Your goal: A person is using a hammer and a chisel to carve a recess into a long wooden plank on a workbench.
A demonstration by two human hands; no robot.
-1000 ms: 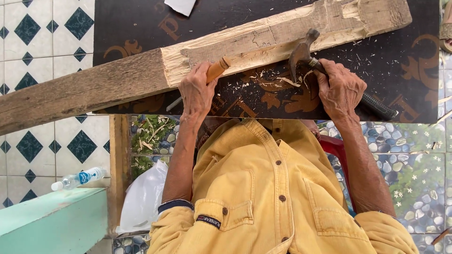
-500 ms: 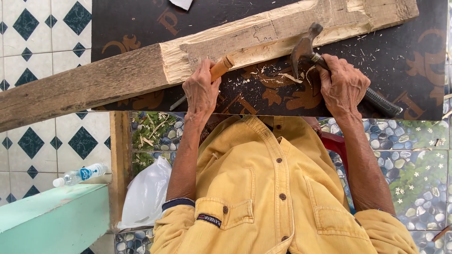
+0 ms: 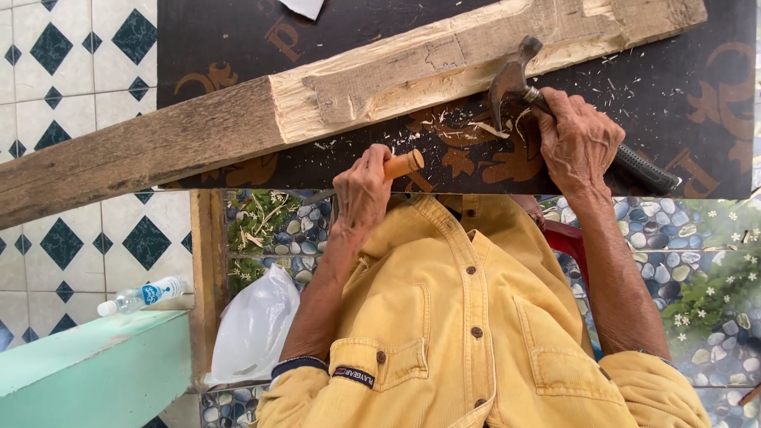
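We count one wooden beam [image 3: 238,127] lying slantwise across the dark counter [image 3: 697,103], one hammer [image 3: 515,75] and one chisel handle [image 3: 403,164]. Our right hand [image 3: 580,143] has its grip clamped on the hammer, whose head rests against the beam's carved edge. Our left hand [image 3: 362,192], knuckles up, is closed around the orange chisel handle just below the beam.

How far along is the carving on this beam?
Partly done: the beam shows a pale chiselled stretch, with shavings on the dark board. The left hand holds a chisel, the right hand a hammer. The grey weathered end is uncut.
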